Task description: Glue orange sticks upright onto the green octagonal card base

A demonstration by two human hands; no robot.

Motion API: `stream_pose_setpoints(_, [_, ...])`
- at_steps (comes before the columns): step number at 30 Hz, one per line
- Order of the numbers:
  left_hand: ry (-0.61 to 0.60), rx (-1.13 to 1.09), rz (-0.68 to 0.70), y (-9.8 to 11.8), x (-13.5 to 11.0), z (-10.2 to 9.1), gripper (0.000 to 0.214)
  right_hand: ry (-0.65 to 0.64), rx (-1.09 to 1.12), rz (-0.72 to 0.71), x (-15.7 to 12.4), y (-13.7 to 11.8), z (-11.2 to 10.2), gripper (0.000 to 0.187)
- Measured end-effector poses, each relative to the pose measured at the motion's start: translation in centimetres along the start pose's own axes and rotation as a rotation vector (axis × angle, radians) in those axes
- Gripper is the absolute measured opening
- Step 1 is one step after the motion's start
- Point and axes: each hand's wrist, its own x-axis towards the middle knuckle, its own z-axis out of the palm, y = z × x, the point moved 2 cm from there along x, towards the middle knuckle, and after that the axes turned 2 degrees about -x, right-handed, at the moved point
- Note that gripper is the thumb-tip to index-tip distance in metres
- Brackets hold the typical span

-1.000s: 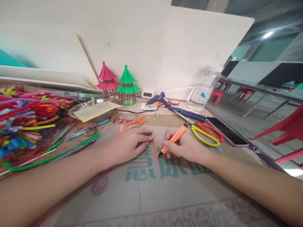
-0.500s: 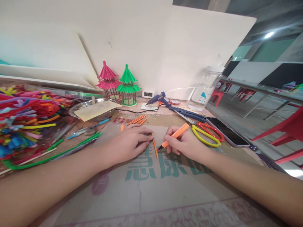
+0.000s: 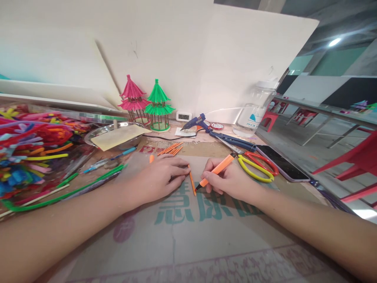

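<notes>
My left hand (image 3: pixel 160 173) rests low over the work surface, its fingertips pinning the far end of a thin orange stick (image 3: pixel 192 181). In my right hand (image 3: pixel 224 177) is an orange marker (image 3: pixel 219 165), held like a pen. The marker's dark tip meets the stick close to its near end. Behind my left hand lies a small pile of similar orange sticks (image 3: pixel 171 148). An orange cap-like piece (image 3: pixel 151 158) shows just past the back of that hand; whether the hand touches it is unclear. Beneath everything is a printed plastic sheet (image 3: pixel 141 251).
Pipe cleaners (image 3: pixel 32 149) heap up at left beside a metal dish (image 3: pixel 94 137). Pink (image 3: pixel 133 94) and green (image 3: pixel 159 94) pagoda models stand behind, near a glue gun (image 3: pixel 194 122). Scissors (image 3: pixel 256 167), a phone (image 3: pixel 282 163) and a water bottle (image 3: pixel 253 112) are at right.
The marker tip has slid slightly toward me along the orange stick, closing onto it near its near end. My left hand keeps its place on the stick.
</notes>
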Motion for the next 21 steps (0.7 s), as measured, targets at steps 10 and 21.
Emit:
stream_pose_setpoints(10, [0.053, 0.094, 0.019, 0.69, -0.13, -0.44, 0.033, -0.003, 0.039, -0.019, 0.02, 0.19, -0.01, 0.018])
stream_pose_setpoints(21, [0.009, 0.014, -0.069, 0.74, -0.09, -0.55, 0.032, 0.064, 0.092, -0.081, 0.42, 0.43, -0.26, 0.021])
